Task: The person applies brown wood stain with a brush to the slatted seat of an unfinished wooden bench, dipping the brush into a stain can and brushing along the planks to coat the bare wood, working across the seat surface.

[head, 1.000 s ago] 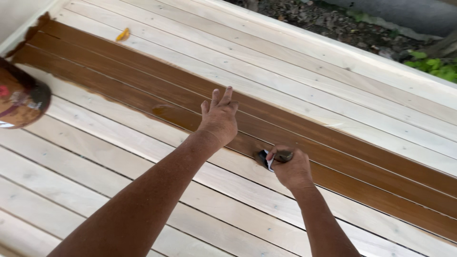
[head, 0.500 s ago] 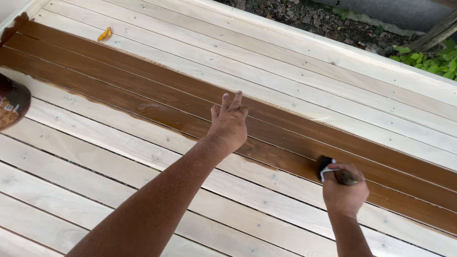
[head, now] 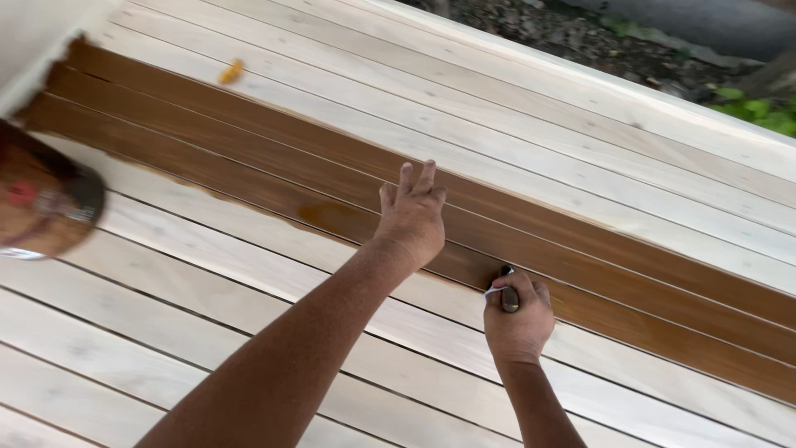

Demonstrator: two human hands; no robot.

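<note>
Clearly my right hand, lower middle of the frame, is closed around a brush on the brown-stained board; I judge it light, stiff-handled, possibly slick. My left hand rests open at centre.

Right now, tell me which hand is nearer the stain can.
Left. The left hand is planted on the stained boards, right of the can. The right hand, gripping a brush, is farther right still.
</note>
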